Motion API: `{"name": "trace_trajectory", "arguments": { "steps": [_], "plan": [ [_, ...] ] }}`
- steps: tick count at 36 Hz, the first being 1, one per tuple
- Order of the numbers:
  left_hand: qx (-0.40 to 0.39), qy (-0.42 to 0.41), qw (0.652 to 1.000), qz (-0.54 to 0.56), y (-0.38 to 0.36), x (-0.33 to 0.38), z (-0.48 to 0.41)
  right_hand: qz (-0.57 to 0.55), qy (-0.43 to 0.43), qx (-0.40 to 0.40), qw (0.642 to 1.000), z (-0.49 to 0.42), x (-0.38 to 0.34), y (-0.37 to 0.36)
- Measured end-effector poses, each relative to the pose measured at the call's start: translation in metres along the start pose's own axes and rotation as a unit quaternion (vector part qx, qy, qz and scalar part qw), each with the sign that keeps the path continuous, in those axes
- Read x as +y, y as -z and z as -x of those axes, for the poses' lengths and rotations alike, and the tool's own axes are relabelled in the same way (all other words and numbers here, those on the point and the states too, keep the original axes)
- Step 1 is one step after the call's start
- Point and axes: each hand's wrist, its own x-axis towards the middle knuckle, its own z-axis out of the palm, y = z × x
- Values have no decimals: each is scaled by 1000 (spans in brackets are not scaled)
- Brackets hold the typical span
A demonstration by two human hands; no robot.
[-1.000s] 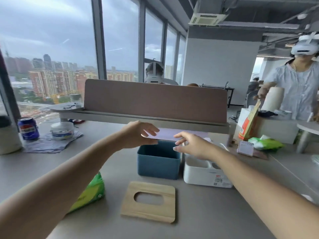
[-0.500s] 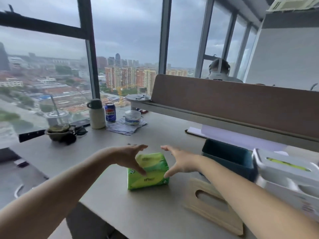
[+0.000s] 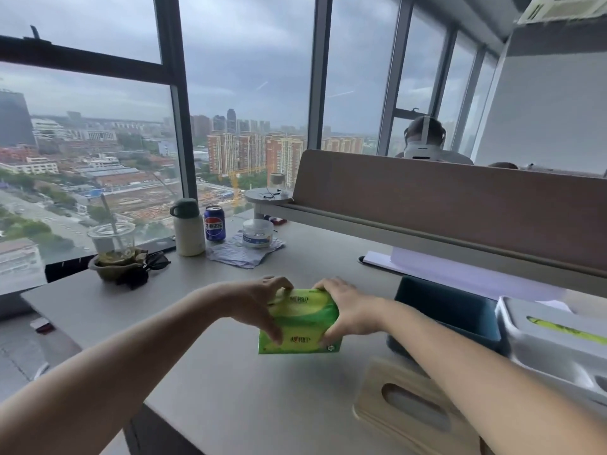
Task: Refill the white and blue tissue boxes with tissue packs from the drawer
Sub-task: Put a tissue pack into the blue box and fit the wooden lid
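A green tissue pack (image 3: 300,323) lies on the grey desk (image 3: 230,382), held from both sides. My left hand (image 3: 259,302) grips its left end, thumb on the front face. My right hand (image 3: 348,310) grips its right end. To the right stands the open blue tissue box (image 3: 450,310), its inside dark. Beside that, at the right edge, is the white tissue box (image 3: 555,343) with a green strip showing through its lid slot. A wooden lid (image 3: 410,405) with an oval slot lies flat in front of the blue box, partly under my right forearm.
At the back left stand a plastic cup with a straw (image 3: 111,239), a white flask (image 3: 189,229), a blue soda can (image 3: 215,223) and a clear tub (image 3: 258,233) on a cloth. A brown divider panel (image 3: 443,205) runs behind the boxes; a person sits beyond it. The desk edge drops off at left.
Both hands have closed in from open, just beside the pack, and now grip its two ends. Before that they moved left from above the blue box.
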Motion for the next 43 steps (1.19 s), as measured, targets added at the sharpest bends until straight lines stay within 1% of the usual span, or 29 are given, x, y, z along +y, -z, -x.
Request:
{"name": "trace_trajectory", "arguments": {
  "steps": [7, 11, 14, 19, 23, 26, 30, 32, 35, 38, 43],
  "plan": [
    [104, -93, 990, 22, 29, 45, -31, 0, -17, 107, 994, 38, 30, 61],
    [165, -160, 973, 34, 36, 80, -57, -4, -41, 159, 986, 67, 56, 91],
    [189, -209, 959, 42, 37, 109, -79, 4, -65, 197, 978, 89, 78, 105],
    [157, -250, 953, 69, 30, 153, -114, -17, -132, 220, 967, 125, 108, 112],
    [107, -279, 953, 58, 16, 174, -136, -43, -172, 207, 962, 143, 127, 102],
    [65, -278, 957, 54, 3, 176, -149, -56, -193, 192, 961, 147, 138, 91],
    [31, -272, 960, 50, -6, 174, -161, -57, -206, 173, 961, 147, 151, 80],
    [15, -264, 964, 26, -8, 174, -164, -51, -210, 166, 962, 145, 154, 76],
    [3, -251, 968, -28, -12, 173, -166, -44, -219, 161, 961, 143, 157, 71],
    [1, -247, 967, -55, -16, 173, -164, -15, -232, 147, 961, 144, 159, 63],
    [18, -251, 963, -91, -29, 168, -165, 68, -224, 115, 965, 146, 159, 55]
  ]
}}
